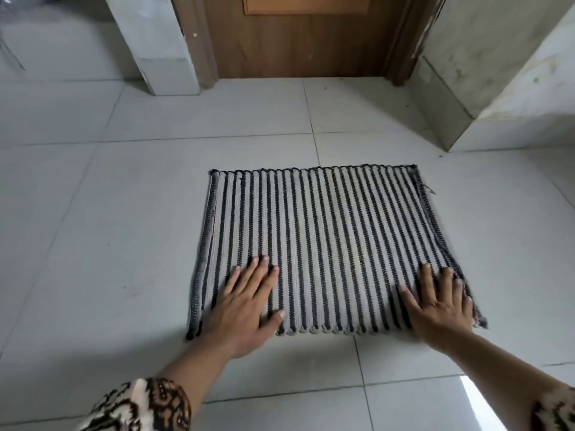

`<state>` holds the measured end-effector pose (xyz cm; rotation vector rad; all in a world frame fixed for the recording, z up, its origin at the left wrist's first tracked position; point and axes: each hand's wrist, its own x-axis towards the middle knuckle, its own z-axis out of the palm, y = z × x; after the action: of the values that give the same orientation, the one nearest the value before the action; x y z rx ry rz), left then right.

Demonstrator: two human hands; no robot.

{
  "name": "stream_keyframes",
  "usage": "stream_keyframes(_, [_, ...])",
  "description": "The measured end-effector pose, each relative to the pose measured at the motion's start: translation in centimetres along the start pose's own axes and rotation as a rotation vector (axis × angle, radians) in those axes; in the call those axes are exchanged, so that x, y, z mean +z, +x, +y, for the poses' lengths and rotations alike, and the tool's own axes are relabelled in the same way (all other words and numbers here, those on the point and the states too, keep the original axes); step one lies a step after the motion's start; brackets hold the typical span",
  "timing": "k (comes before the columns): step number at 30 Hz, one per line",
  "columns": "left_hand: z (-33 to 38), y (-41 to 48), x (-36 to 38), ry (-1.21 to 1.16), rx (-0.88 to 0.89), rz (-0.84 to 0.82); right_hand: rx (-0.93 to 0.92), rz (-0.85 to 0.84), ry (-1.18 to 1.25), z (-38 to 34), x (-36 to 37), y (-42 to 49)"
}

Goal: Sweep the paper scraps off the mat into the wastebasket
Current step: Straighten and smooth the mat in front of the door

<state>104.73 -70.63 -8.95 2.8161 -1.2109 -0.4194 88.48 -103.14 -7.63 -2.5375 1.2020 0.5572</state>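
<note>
A woven mat with black and pale grey stripes lies flat on the tiled floor. My left hand rests palm down on the mat's near left corner, fingers spread, holding nothing. Palm down on the near right corner is my right hand, fingers also apart and holding nothing. No paper scraps show on the mat, and no wastebasket is in view.
A brown wooden door stands shut beyond the mat. A white pillar base is at the back left and a stone ledge juts in at the right. Pale floor tiles surround the mat.
</note>
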Motion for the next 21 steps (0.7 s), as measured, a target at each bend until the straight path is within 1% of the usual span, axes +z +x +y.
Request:
stream_keyframes(3, [-1.5,2.5,-1.0,0.000,-0.041,-0.028,-0.083,-0.049,0.007,-1.4,-1.1,1.2])
stream_keyframes(5, [-2.5,4.0,-1.7,-0.008,-0.060,-0.018,-0.157,-0.089,-0.043,-2.8,-1.4,1.7])
stream_keyframes(10, [-3.8,6.4,-2.3,-0.014,-0.051,0.015,-0.096,-0.095,-0.088,-4.8,-1.2,3.1])
stream_keyframes(12, [-3.8,7.3,-2.2,-0.011,-0.070,0.051,-0.104,-0.092,-0.098,-5.1,-2.0,4.3])
stream_keyframes(15, [-3.8,9.5,-2.5,-0.016,-0.092,0.056,-0.131,-0.088,-0.117,-5.6,-3.2,6.8])
stream_keyframes(21, [-4.2,15.3,-4.5,-0.022,-0.075,0.078,-0.144,-0.056,-0.079,-6.6,-5.6,11.8])
